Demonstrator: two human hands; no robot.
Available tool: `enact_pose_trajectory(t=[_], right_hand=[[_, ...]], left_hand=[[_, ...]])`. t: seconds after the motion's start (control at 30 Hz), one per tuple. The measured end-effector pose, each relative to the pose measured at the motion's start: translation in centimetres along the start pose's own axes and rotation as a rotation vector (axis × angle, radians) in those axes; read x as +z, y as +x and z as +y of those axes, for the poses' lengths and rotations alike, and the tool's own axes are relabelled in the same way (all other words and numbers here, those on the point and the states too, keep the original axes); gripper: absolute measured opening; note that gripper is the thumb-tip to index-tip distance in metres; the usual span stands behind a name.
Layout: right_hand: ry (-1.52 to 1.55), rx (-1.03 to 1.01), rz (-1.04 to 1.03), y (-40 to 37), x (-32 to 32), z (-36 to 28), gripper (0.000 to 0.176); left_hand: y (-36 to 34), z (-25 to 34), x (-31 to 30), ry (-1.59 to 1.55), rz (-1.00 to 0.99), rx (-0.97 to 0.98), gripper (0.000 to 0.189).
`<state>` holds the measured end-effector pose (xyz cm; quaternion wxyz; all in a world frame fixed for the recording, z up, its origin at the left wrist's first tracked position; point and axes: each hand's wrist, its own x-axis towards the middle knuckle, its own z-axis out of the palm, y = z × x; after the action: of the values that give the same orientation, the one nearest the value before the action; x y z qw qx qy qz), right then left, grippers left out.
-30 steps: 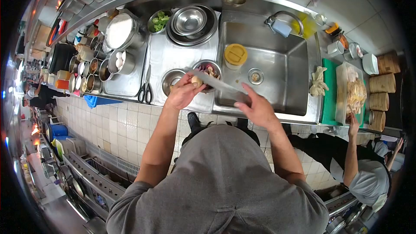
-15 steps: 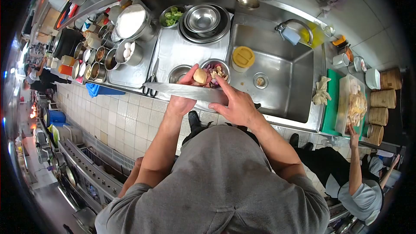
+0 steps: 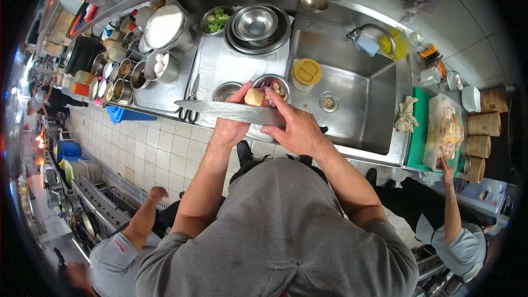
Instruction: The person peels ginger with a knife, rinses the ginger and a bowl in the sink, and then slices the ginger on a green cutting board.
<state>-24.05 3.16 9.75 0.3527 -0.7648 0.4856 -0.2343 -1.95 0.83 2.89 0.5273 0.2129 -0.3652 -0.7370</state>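
Note:
My left hand (image 3: pixel 231 126) holds a pale, rounded peeled piece (image 3: pixel 254 97), perhaps ginger or an onion, between thumb and fingers. My right hand (image 3: pixel 297 129) is wrapped round the handle end of a wide knife (image 3: pixel 225 111), whose blade points left across my left palm, just below the piece. Behind my fingers is a metal bowl with purple and pale pieces (image 3: pixel 268 85), partly hidden. An empty-looking metal bowl (image 3: pixel 224 92) stands to its left, partly covered by my left hand.
Scissors (image 3: pixel 188 111) lie left of the bowls. To the right are a yellow-lidded container (image 3: pixel 307 72) and a sink (image 3: pixel 357 99). Stacked bowls (image 3: pixel 256 23) stand behind. A co-worker (image 3: pixel 454 236) reaches into a tub of meat (image 3: pixel 444 132); another person (image 3: pixel 118 250) is at lower left.
At lower left, another person has come further into view, with an arm, shoulder and part of the head showing. My hands keep nearly the same pose, with the knife slightly shifted.

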Motion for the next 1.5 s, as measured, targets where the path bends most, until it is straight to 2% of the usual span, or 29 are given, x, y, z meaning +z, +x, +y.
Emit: enact_pose_trajectory(t=[0.07, 0.13, 0.23, 0.37, 0.43, 0.57, 0.63, 0.73, 0.93, 1.07, 1.13, 1.17, 1.23, 1.37, 1.5], right_hand=[[0.005, 0.026, -0.024, 0.0, -0.1, 0.1, 0.09], [-0.003, -0.086, 0.034, -0.1, 0.1, 0.5, 0.084], [-0.012, -0.101, 0.05, -0.3, 0.2, 0.7, 0.077], [-0.005, -0.077, 0.051, -0.5, 0.5, 1.2, 0.071], [0.049, -0.061, 0.066, -0.5, 0.5, 1.7, 0.069], [0.07, -0.026, 0.006, -0.7, -0.5, 1.1, 0.071], [0.077, -0.025, 0.003, -0.7, -0.7, 0.5, 0.076], [0.084, -0.041, 0.005, -0.7, -0.6, 0.7, 0.08], [0.035, -0.099, 0.037, -0.7, -0.3, 1.2, 0.074], [0.006, -0.06, 0.019, -0.7, 0.0, 1.8, 0.07], [0.019, -0.099, 0.043, -0.4, 0.1, 2.0, 0.07], [0.019, -0.099, 0.044, -0.4, 0.0, 2.1, 0.07], [0.066, -0.01, -0.033, -0.4, -0.8, 1.3, 0.071], [0.144, 0.061, -0.022, -0.2, -0.7, 1.4, 0.073], [0.107, -0.053, 0.003, -0.2, 0.0, 1.9, 0.072]], left_hand=[[0.1, -0.1, 0.0, -0.003, -0.005, -0.003, 0.067], [0.2, -0.2, -0.1, 0.005, -0.012, 0.011, 0.066], [0.4, 0.1, 0.1, 0.019, -0.008, -0.027, 0.066], [0.3, 0.2, -0.2, 0.088, -0.035, -0.056, 0.067], [-0.1, 0.3, -0.2, 0.048, -0.118, -0.074, 0.063], [0.3, -0.2, -0.2, 0.057, -0.115, -0.035, 0.064], [1.3, 0.0, 0.6, 0.154, -0.03, -0.018, 0.063], [1.4, 0.5, 0.4, 0.167, -0.086, -0.003, 0.062], [1.2, 0.6, 0.3, 0.245, -0.059, -0.052, 0.059], [0.6, 0.4, 0.0, 0.228, -0.101, -0.02, 0.064], [0.3, 0.7, 0.2, 0.168, -0.088, -0.139, 0.071], [0.2, 0.7, 0.2, 0.169, -0.088, -0.139, 0.071], [0.3, 0.5, 0.3, 0.162, -0.074, -0.098, 0.071], [0.6, 0.5, 0.4, 0.181, -0.076, -0.048, 0.07], [0.6, 0.7, -0.5, 0.276, -0.055, -0.063, 0.068]])
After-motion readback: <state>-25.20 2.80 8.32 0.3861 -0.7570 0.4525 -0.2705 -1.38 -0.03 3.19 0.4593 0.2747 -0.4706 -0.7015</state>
